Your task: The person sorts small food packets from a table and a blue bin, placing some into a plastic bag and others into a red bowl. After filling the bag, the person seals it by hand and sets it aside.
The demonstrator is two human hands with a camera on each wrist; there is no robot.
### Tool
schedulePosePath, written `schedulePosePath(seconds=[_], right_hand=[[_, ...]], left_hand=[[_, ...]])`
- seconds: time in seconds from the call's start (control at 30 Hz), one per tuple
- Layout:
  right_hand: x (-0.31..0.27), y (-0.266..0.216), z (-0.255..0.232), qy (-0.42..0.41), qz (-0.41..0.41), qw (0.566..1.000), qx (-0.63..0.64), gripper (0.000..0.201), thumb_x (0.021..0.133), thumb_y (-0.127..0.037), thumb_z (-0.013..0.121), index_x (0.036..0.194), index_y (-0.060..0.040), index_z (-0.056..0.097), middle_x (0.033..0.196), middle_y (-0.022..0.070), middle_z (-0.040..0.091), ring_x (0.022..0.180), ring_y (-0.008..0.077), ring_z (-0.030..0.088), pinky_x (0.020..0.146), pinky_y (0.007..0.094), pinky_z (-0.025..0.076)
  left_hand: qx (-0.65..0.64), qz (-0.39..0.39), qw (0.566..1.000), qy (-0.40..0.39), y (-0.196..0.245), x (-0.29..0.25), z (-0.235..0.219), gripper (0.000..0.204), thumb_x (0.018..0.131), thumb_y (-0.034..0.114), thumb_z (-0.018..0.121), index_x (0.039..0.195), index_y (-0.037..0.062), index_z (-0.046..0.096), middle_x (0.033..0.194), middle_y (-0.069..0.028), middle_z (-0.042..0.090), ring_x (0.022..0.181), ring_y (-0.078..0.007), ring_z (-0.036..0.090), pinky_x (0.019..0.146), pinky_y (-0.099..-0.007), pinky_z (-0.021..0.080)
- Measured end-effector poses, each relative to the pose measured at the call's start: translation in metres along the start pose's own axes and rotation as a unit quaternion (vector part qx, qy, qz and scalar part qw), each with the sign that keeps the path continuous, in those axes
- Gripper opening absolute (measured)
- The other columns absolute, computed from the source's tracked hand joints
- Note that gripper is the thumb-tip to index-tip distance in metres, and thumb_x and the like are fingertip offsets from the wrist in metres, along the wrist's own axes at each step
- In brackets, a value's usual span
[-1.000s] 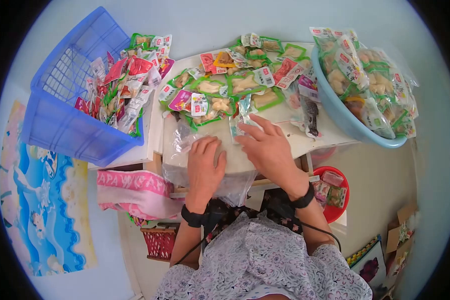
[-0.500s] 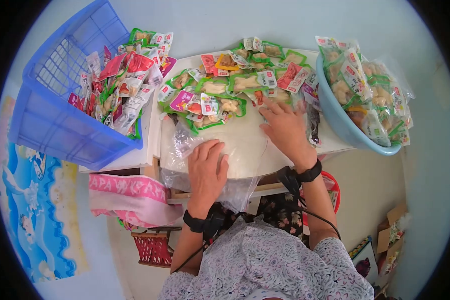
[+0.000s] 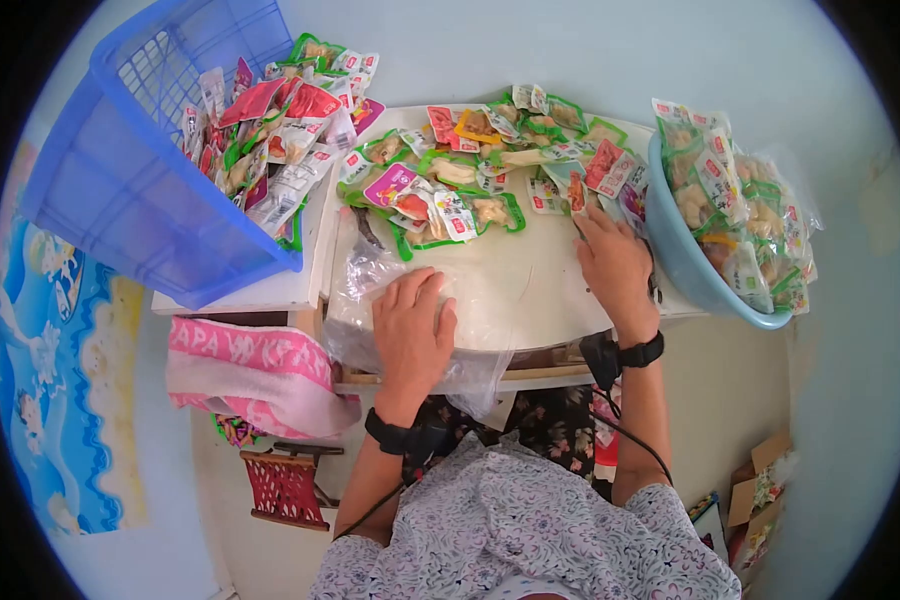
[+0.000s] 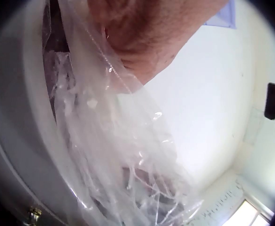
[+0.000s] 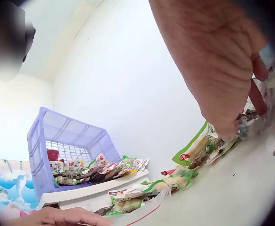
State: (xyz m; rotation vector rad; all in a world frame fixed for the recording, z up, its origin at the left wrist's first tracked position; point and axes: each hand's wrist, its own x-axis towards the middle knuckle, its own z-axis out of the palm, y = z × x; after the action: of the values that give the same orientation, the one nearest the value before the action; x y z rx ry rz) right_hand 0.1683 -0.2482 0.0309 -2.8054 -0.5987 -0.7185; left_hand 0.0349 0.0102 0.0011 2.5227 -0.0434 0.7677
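At eleven o'clock from my right hand (image 3: 615, 272), the nearer one, a small packet (image 3: 576, 192) lies by the fingertips, its long axis roughly twelve to six; those fingers reach forward, though whether they pinch it I cannot tell. My left hand (image 3: 412, 330) rests, fingers together and thumb apart, on the clear bag (image 3: 353, 290) (all creases).

Glossy crinkled clear plastic bag (image 3: 362, 290); smooth white tabletop (image 3: 480, 290); fuzzy cloth towel (image 3: 255, 380).
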Motion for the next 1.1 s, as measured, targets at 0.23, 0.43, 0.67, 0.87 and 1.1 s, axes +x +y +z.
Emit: schedulePosePath(seconds=[0.23, 0.43, 0.67, 0.87, 1.1], right_hand=[[0.021, -0.042, -0.01, -0.027, -0.034, 0.995, 0.09, 0.039, 0.083, -0.015, 0.076, 0.121, -0.0088, 0.07, 0.128, 0.0127, 0.068, 0.115, 0.0359, 0.064, 0.096, 0.0495, 0.051], [0.043, -0.094, 0.026, 0.016, -0.171, 0.978, 0.119, 0.035, 0.082, -0.013, 0.076, 0.116, -0.011, 0.071, 0.122, 0.0103, 0.07, 0.116, 0.0327, 0.062, 0.095, 0.05, 0.049], [0.052, -0.074, 0.033, 0.02, -0.134, 0.98, 0.147, 0.018, 0.081, -0.007, 0.072, 0.099, -0.0113, 0.075, 0.103, 0.0065, 0.073, 0.102, 0.0312, 0.066, 0.089, 0.0475, 0.051], [0.023, -0.047, -0.037, 0.166, -0.017, 0.966, 0.196, 0.012, 0.091, -0.013, 0.074, 0.09, -0.002, 0.068, 0.087, 0.0114, 0.065, 0.082, 0.0312, 0.064, 0.068, 0.0413, 0.051], [-0.068, -0.02, -0.059, 0.042, 0.292, 0.795, 0.53, 0.017, 0.102, -0.013, 0.067, 0.093, 0.0007, 0.062, 0.074, 0.0009, 0.057, 0.062, 0.0075, 0.061, 0.05, 0.025, 0.037]], left_hand=[[-0.009, 0.02, 1.0, 0.0, -0.006, -0.001, -0.002, 0.037, 0.089, 0.015, 0.07, 0.123, 0.0021, 0.067, 0.128, -0.01, 0.064, 0.119, -0.031, 0.058, 0.102, -0.0455, 0.042], [-0.001, 0.012, 1.0, -0.002, -0.008, -0.005, 0.0, 0.04, 0.089, 0.015, 0.069, 0.127, 0.0015, 0.065, 0.132, -0.011, 0.063, 0.122, -0.0317, 0.057, 0.104, -0.0454, 0.042], [0.009, 0.007, 1.0, -0.01, -0.002, -0.003, -0.001, 0.042, 0.092, 0.015, 0.066, 0.13, -0.0022, 0.064, 0.136, -0.0152, 0.062, 0.125, -0.0347, 0.056, 0.107, -0.046, 0.041], [0.029, 0.026, 0.999, -0.005, -0.004, 0.015, 0.018, 0.042, 0.092, 0.014, 0.065, 0.13, -0.0048, 0.063, 0.136, -0.0197, 0.061, 0.125, -0.0385, 0.056, 0.108, -0.0472, 0.043], [-0.027, 0.036, 0.999, 0.019, 0.002, 0.008, 0.014, 0.04, 0.091, 0.011, 0.068, 0.129, -0.0032, 0.062, 0.131, -0.0201, 0.062, 0.121, -0.039, 0.057, 0.103, -0.0491, 0.046]])
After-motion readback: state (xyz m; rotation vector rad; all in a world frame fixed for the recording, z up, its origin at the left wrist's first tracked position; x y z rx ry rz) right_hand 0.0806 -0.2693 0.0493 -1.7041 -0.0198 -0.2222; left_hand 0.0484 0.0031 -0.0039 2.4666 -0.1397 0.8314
